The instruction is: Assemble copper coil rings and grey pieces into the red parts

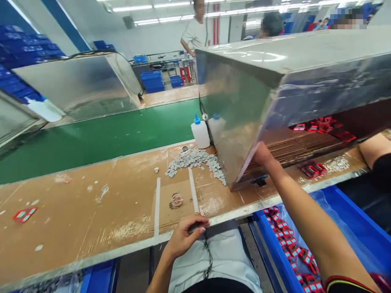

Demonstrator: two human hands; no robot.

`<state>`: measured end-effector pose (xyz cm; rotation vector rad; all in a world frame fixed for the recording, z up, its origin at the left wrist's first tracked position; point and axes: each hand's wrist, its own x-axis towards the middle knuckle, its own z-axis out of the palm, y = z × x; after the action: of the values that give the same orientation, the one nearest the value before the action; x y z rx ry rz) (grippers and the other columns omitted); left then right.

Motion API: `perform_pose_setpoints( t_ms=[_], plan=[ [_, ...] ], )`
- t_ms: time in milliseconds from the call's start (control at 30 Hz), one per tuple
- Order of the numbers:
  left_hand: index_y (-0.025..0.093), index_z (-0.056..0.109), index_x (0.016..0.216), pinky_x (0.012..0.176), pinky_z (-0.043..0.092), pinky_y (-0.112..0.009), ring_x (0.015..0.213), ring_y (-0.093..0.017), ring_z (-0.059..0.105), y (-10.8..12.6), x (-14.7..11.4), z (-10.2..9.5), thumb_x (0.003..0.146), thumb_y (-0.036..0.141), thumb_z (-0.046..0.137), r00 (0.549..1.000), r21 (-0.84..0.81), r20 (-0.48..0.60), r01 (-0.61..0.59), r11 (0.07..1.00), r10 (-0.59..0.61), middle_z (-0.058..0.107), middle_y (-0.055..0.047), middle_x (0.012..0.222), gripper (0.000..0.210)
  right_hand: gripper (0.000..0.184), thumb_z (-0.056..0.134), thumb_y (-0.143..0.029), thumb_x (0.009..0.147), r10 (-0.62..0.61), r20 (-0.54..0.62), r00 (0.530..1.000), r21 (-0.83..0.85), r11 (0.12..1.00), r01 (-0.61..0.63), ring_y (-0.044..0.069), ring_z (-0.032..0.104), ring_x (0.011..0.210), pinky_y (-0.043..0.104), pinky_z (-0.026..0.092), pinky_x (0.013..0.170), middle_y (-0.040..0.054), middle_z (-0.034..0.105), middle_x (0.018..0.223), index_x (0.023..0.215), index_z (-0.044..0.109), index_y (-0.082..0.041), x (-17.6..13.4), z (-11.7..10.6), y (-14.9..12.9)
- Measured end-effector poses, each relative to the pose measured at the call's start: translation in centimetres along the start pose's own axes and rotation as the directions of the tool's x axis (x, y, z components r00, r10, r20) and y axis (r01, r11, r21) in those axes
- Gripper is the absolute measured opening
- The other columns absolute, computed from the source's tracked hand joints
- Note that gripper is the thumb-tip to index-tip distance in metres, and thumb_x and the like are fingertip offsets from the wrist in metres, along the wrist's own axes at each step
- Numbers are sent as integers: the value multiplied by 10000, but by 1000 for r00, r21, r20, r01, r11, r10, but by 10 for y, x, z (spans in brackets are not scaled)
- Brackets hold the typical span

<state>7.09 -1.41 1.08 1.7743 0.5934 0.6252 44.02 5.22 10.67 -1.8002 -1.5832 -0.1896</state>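
My left hand rests at the front edge of the cardboard-covered bench. Its fingers are loosely bent, the thumb a little apart from them, and no held object shows. My right hand reaches behind the side wall of a metal hood; its fingers are hidden there. Left of the hood lies a pile of small grey flat pieces, near a white bottle with a blue tip. Between two white tape strips sits a small clear clump.
Beyond the bench runs a green conveyor belt. Under the hood lie red parts; more red parts lie near its front. A blue crate of red pieces stands below. Another person's arm is at the right.
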Motion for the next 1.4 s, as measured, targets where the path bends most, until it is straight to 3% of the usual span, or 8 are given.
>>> perform_pose_setpoints(
  t_ms=[133,300,467,567,767,933,1167,1400],
  plan=[
    [147,737,1049,799,576,-286,860,-193,734,7,-7,-3,974,434,608,997,-16,39,-70,997,71,779,-116,914,324,106,645,-313,779,284,-29,958,103,955,-280,284,708,750,399,553,700,125,745,813,749,637,-211,-44,-41,-11],
    [152,727,1106,835,586,-297,929,-197,733,14,-16,-5,987,339,603,979,14,95,-184,983,182,773,-129,997,254,387,816,-575,635,686,93,722,545,571,-613,290,686,767,444,544,714,87,752,854,852,706,-273,-172,-61,-64],
    [187,586,1371,1122,484,-384,1369,-245,564,15,-9,-1,986,287,614,906,2,141,-404,915,400,584,-187,1456,399,482,893,-578,612,410,738,536,646,-199,-737,167,586,657,282,484,576,52,705,782,932,758,-244,-240,-4,-150],
    [211,594,1352,1080,514,-361,1287,-222,626,12,-8,-9,975,313,635,924,-13,45,-380,925,380,647,-157,1375,393,389,867,-543,687,195,834,516,549,-393,-738,114,487,609,215,414,512,10,633,731,868,732,-227,-235,31,-184],
    [158,673,1226,840,575,-310,942,-199,702,3,-27,-41,932,431,676,979,150,-45,-189,970,198,726,-121,1045,401,402,663,-587,880,62,827,558,555,63,-829,130,504,566,234,432,483,13,601,672,942,710,-192,-214,51,-181],
    [146,688,1150,840,551,-340,906,-209,677,-10,-33,-56,920,494,666,975,260,-175,-87,962,136,726,-105,981,418,325,655,-485,913,210,503,838,608,603,-516,162,639,682,275,541,597,46,704,844,1069,682,-201,-186,73,-161],
    [142,698,1032,724,507,-270,792,-169,629,-17,-27,-61,915,484,678,963,233,-232,-83,969,139,688,-72,901,362,141,608,-255,942,-134,349,927,591,800,-107,143,618,651,261,524,602,43,702,860,984,734,-206,-137,111,-179],
    [141,709,1013,710,512,-267,782,-165,621,-15,-27,-64,932,468,659,975,223,-204,-44,974,91,662,-70,897,341,157,606,-243,949,-78,224,971,567,821,-65,182,700,735,299,566,651,48,770,868,875,743,-225,-132,119,-187]
  ],
)
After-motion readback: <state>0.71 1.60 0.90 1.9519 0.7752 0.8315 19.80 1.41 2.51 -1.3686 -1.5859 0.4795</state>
